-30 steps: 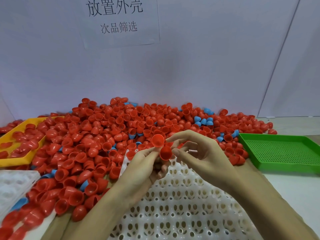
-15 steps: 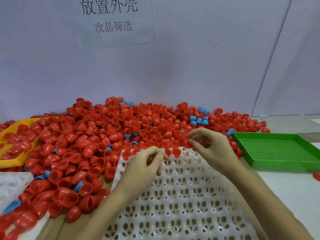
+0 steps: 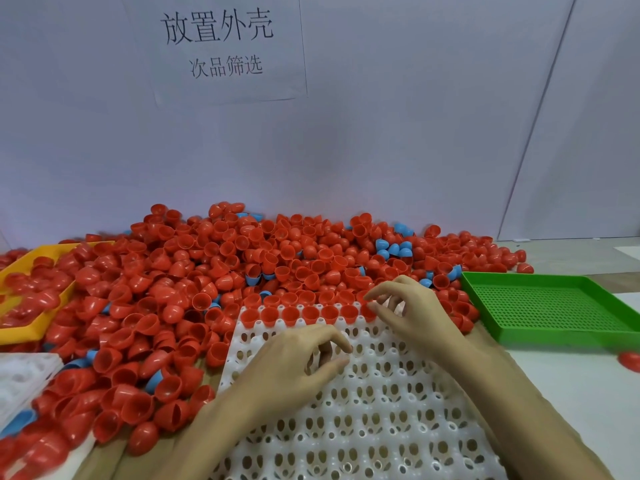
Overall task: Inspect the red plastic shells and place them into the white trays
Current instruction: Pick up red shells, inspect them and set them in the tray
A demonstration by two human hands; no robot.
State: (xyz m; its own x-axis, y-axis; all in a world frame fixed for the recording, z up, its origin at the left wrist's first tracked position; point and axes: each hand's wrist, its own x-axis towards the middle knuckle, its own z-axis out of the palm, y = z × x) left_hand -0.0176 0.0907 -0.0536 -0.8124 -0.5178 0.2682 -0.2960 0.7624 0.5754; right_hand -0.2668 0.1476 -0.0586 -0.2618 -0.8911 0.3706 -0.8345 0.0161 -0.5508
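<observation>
A white tray [image 3: 363,410] with rows of holed pockets lies in front of me. Its far row holds several red shells [image 3: 299,314], open side up. My right hand [image 3: 412,317] hovers over the right end of that row, thumb and forefinger pinching a red shell [image 3: 367,315] that sits at the tray's far right corner. My left hand [image 3: 298,362] floats just above the tray's second and third rows with loosely curled fingers and nothing in it. A big heap of red shells [image 3: 207,271] with a few blue shells [image 3: 393,249] mixed in covers the table behind and to the left.
A green perforated tray [image 3: 554,306] stands at the right, with one stray red shell [image 3: 630,360] in front of it. A yellow tray [image 3: 20,306] holding red shells sits at the far left. A stack of white trays [image 3: 24,379] lies at the lower left. A wall with a paper sign rises behind.
Both hands came down from in front of me, where each held a red shell. The right hand carried its shell to the far row's right end; the left hand now holds nothing.
</observation>
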